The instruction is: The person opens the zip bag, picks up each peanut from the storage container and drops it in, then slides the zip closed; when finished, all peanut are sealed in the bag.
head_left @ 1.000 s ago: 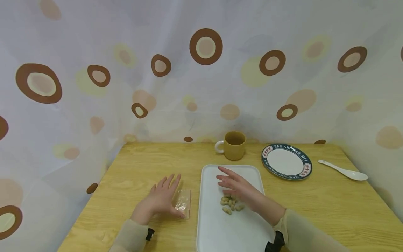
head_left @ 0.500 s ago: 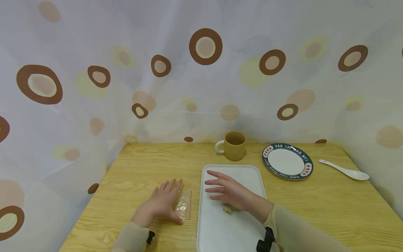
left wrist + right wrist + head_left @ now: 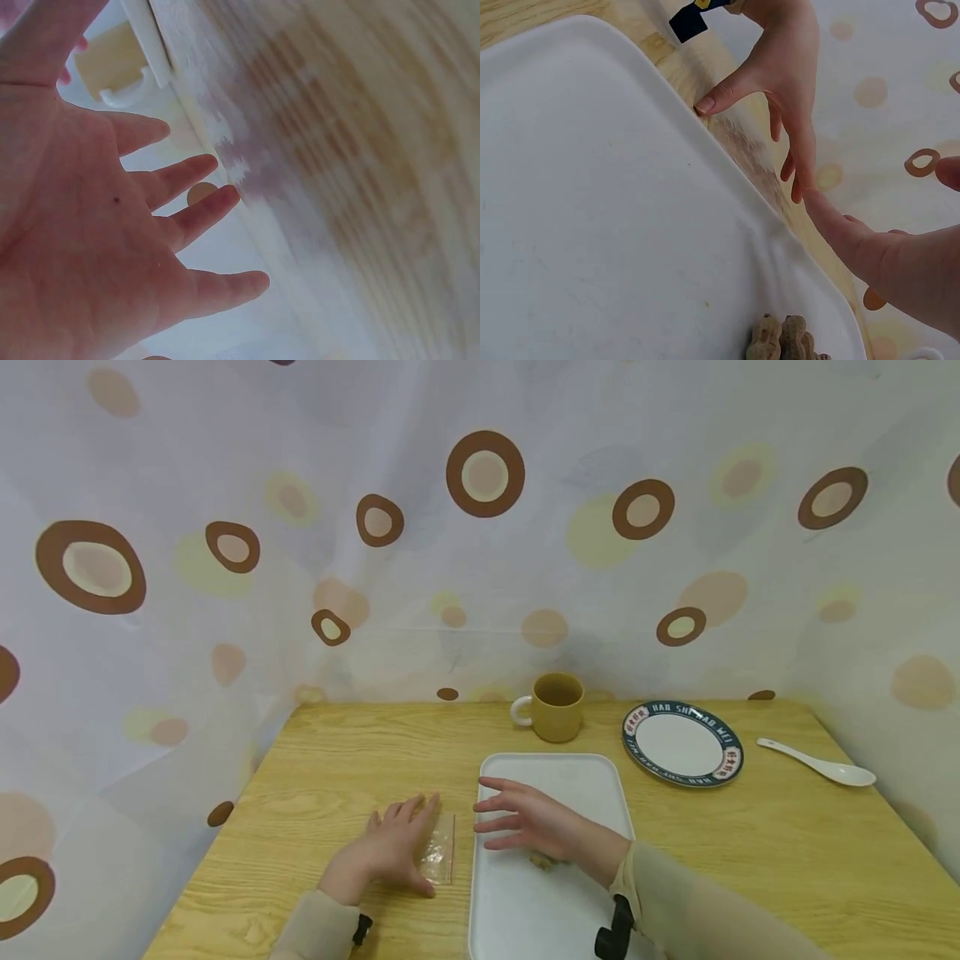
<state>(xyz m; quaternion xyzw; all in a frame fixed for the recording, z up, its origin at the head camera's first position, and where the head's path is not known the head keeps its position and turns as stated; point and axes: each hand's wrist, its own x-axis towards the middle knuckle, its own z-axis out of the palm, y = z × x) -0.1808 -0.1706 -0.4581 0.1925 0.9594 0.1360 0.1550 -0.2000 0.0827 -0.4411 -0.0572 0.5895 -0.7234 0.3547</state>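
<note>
My left hand (image 3: pixel 381 853) hovers palm down by a small clear zip bag (image 3: pixel 438 853) on the table, fingers spread and partly overlapping it. Its bare palm (image 3: pixel 97 225) fills the left side of the left wrist view. Over the white tray (image 3: pixel 508 906) is my right hand (image 3: pixel 536 821), fingers extended leftward, nothing in it. Unshelled peanuts (image 3: pixel 541 861) lie on the tray, mostly hidden beneath that hand. In the right wrist view several peanuts (image 3: pixel 784 341) show near the tray's rim, and the right thumb (image 3: pixel 847 232) overlaps the left fingers.
Behind the tray stands a mustard mug (image 3: pixel 558 710) with a white handle. To its right are a dark-rimmed plate (image 3: pixel 682 745) and a white spoon (image 3: pixel 821 764). A patterned curtain (image 3: pixel 420 568) closes off the back and sides of the wooden table (image 3: pixel 337 752).
My right hand has moved left and slightly toward me over the tray, covering most of the peanuts. My left hand has shifted slightly toward me beside the bag.
</note>
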